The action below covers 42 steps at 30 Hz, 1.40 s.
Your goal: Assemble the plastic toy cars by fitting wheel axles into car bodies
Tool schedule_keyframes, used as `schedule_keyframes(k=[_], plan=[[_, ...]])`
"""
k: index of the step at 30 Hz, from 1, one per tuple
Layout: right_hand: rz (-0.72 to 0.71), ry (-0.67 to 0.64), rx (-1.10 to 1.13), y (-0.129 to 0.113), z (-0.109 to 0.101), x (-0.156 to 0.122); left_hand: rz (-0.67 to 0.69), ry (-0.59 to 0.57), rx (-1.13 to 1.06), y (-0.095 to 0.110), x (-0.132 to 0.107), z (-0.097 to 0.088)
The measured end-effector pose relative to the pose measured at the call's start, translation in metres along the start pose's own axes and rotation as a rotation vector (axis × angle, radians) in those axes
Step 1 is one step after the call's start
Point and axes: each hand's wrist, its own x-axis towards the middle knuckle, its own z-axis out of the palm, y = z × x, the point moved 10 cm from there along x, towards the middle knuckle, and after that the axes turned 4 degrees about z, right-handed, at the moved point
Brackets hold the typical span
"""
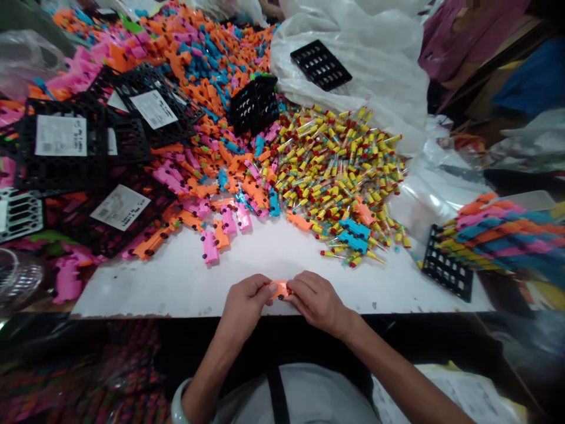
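Observation:
Over the front edge of the white tabletop, both hands meet at an orange toy car. My left hand pinches the car's left end between thumb and fingers. At the other end, my right hand is closed, with a bit of a small red-and-yellow capped tube showing at its fingertips; most of it is hidden. Ahead on the right lies a heap of clear tubes with yellow and red caps. A large pile of pink, orange and blue toy cars spreads to the left.
Black plastic racks with white labels lie stacked at left. Another black rack rests on white plastic sheeting. At right, a black rack stands beside rows of colourful cars. A person's pink sleeve shows at upper right.

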Motion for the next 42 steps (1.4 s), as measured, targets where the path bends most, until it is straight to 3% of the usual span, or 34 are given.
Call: schedule_keyframes(k=[3,5,8,11,13,17,19,22,25,28,31,33,36,38,42], plan=[[0.038,-0.034,0.010,0.010,0.001,-0.010,0.088,-0.071,0.140,0.009,0.000,0.008],[0.071,-0.029,-0.027,0.027,-0.012,-0.018,0.243,-0.033,0.210,0.025,0.000,-0.004],[0.188,0.207,-0.256,0.064,-0.069,-0.031,0.405,0.289,0.347,0.040,0.002,-0.065],[0.394,0.519,-0.526,0.091,-0.130,-0.040,0.325,0.688,0.651,0.029,0.004,-0.129],[0.421,0.564,-0.527,0.096,-0.138,-0.025,0.236,0.734,0.759,0.015,0.014,-0.141],[0.369,0.303,-0.356,0.107,-0.089,0.048,0.235,0.628,0.759,0.005,0.026,-0.117],[0.500,0.207,-0.397,0.124,-0.064,0.074,0.252,0.597,0.745,0.006,0.024,-0.103],[0.633,0.166,-0.456,0.137,-0.037,0.090,0.279,0.596,0.719,0.009,0.019,-0.091],[0.529,0.138,-0.419,0.120,-0.010,0.094,0.337,0.653,0.692,0.013,0.012,-0.086],[0.309,0.102,-0.314,0.087,0.012,0.092,0.395,0.728,0.714,0.017,0.004,-0.079],[0.137,0.103,-0.204,0.059,0.013,0.089,0.430,0.753,0.774,0.015,-0.004,-0.074],[0.144,0.169,-0.175,0.059,-0.002,0.085,0.462,0.745,0.823,0.014,-0.010,-0.072],[0.307,0.303,-0.205,0.089,-0.032,0.078,0.507,0.792,0.798,0.015,-0.020,-0.074],[0.417,0.317,-0.262,0.115,-0.043,0.076,0.506,0.843,0.782,0.018,-0.024,-0.076],[0.469,0.228,-0.224,0.143,-0.035,0.079,0.456,0.860,0.829,0.019,-0.021,-0.073]])
